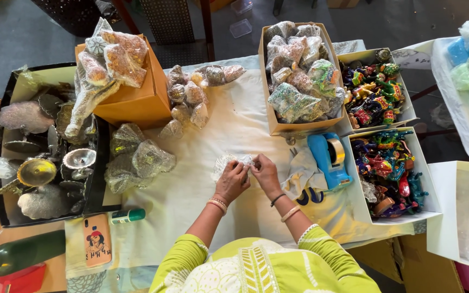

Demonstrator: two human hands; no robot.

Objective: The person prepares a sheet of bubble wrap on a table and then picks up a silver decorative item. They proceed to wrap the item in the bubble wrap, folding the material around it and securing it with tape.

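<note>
On the white cloth (229, 125) straight ahead of me, both my hands meet over a small clear plastic packet (229, 161). My left hand (232, 182) curls around the packet's near side, fingers closed on the crinkled wrap, so the packet pokes out just beyond and to the left of my knuckles. My right hand (265, 172) sits touching the left, its fingertips pinched on the packet's right edge. The packet is held between the two hands, low over the cloth; I cannot tell whether it touches the cloth.

Just right of my right hand lies a blue tape dispenser (328, 160) on a pale rag (299, 173), with dark-handled scissors (306, 196) near my right wrist. Beyond that, a cardboard box (299, 76) is packed with wrapped bundles, and two white trays of painted figurines (381, 135) stand farther right.

To my left, well apart from my hands, loose wrapped pieces (134, 160) lie on the cloth beside a black tray of metal dishes (42, 168). An orange box (131, 92) heaped with more bundles stands behind them. Near my left elbow are a green-capped tube (127, 216) and a phone (97, 240).
</note>
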